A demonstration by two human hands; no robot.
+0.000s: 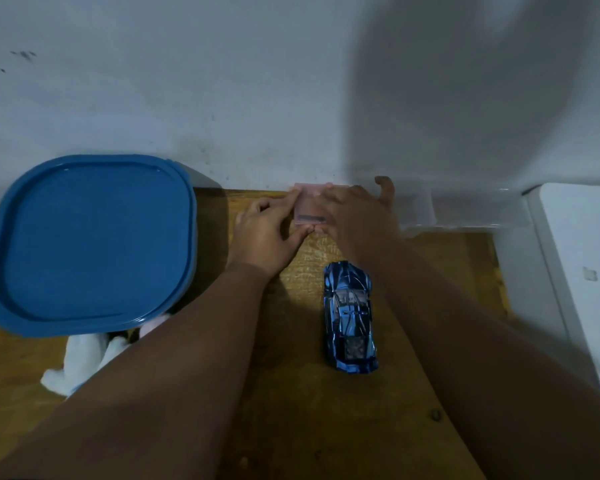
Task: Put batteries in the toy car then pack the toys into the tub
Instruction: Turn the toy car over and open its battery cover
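Observation:
A blue toy car [350, 317] stands on the wooden table [326, 427], upright, between my forearms. Beyond it, against the wall, both hands meet on a small pale pink case [307, 206]. My left hand [271, 233] pinches its left edge with thumb and forefinger. My right hand [357, 216] covers its right side, fingers spread. What the case contains is hidden. A blue tub [90, 244] with its lid on stands at the left. A white soft toy [84, 362] lies partly under the tub's near edge and my left forearm.
A clear plastic box [465, 209] sits against the wall at the right. A white appliance or cabinet [575, 271] borders the table's right edge. The pale wall [257, 98] closes off the far side.

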